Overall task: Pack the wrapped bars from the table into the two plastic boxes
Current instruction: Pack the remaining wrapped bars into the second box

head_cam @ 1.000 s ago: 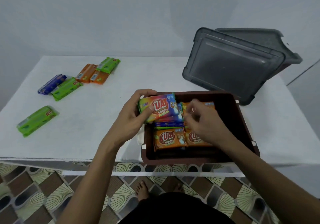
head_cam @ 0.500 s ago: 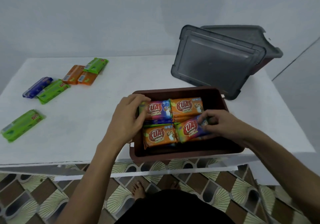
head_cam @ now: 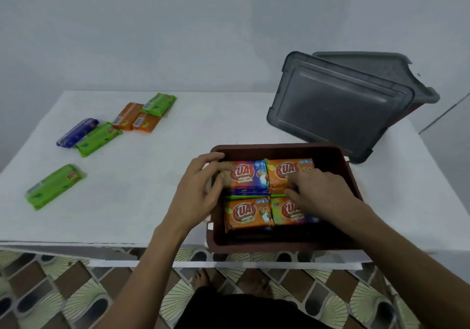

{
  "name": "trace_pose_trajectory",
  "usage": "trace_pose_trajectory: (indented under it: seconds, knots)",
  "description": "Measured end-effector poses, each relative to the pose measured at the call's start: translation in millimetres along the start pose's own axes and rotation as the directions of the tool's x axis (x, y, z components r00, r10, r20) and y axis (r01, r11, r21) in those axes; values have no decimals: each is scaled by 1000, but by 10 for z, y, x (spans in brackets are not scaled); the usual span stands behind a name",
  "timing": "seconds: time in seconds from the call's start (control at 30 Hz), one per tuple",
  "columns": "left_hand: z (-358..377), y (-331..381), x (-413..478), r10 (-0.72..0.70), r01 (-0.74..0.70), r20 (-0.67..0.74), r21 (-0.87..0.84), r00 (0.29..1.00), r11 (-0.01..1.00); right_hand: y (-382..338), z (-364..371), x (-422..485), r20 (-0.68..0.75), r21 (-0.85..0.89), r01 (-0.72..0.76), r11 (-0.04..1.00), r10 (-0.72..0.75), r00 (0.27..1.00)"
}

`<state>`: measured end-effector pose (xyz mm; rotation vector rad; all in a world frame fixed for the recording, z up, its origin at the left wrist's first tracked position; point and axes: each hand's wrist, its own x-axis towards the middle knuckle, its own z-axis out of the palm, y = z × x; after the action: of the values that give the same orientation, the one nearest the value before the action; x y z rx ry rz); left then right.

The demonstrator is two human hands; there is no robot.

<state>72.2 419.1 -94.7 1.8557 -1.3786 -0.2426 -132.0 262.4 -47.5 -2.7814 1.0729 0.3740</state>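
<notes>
- Gripping the left end of a rainbow-wrapped bar [head_cam: 248, 176] between thumb and curled fingers, the left hand [head_cam: 201, 191] holds it in the back row inside the brown box [head_cam: 338, 160].
- The right hand [head_cam: 323, 193] lies knuckles-up over the seam between the orange bar [head_cam: 287, 169] at the back and the front row. Its fingertips bend down out of my sight, so I cannot tell whether it grasps anything.
- The risk, as I judge it, is in the wrappers. They look glossy and slick and the bars are stacked in layers, so a hard shove could ride one bar over its neighbour or crumple a crimped end.
- The box sits right at the near edge of the tabletop [head_cam: 152, 188]; weight leaned on its front wall could tip it off.
- The bars are flat, soft-cornered bricks in shiny film, and the box is rigid, matt plastic.
- Six loose bars, among them a green bar [head_cam: 54, 186], lie well apart on the left. A smoky grey lid [head_cam: 338, 109] leans on the second box [head_cam: 356, 60].
</notes>
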Motion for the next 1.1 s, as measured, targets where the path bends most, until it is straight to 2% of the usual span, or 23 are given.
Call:
trace_pose_trajectory:
  seconds: [0.07, 0.17, 0.27, 0.4, 0.53, 0.6, 0.73, 0.87, 1.0, 1.1]
  knots:
    - [-136, -117, 2, -32, 28, -77, -57, 997, 998, -184, -191, 131, -88, 135, 13, 991, -1, 996]
    - [-422, -441, 18, -112, 102, -171, -64, 979, 993, -539, -364, 432, -302, 285, 161, 945, -71, 951]
    - [-780, -931, 71, -193, 195, -228, -10, 955, 981, -984, -436, 907, -378, 347, 299, 889, -160, 912]
    - [-1279, -1733, 206, -292, 328, -215, 157, 932, 932, -1707, -427, 1797, -361, 310, 380, 872, -262, 895]
    - [-1651, -2483, 397, -396, 432, -175, 397, 902, 810, -2352, -298, 2742, -201, 281, 335, 899, -287, 937]
    - [-1739, -2780, 479, -429, 437, -136, 490, 893, 754, -2597, -230, 3126, -116, 274, 284, 919, -261, 958]
    - [-1768, -3013, 637, -394, 366, -94, 608, 914, 705, -2829, -88, 3535, 51, 230, 203, 952, -220, 974]
    - [-1762, -3036, 765, -382, 326, -63, 656, 922, 681, -2839, 33, 3592, -30, 206, 231, 951, -230, 973]
    - [-1781, -2974, 785, -388, 346, -69, 613, 919, 711, -2695, -48, 3438, -169, 255, 289, 923, -251, 953]
    - [-1751, -2673, 729, -299, 299, -93, 559, 950, 774, -2470, -203, 3207, -300, 313, 332, 890, -238, 924]
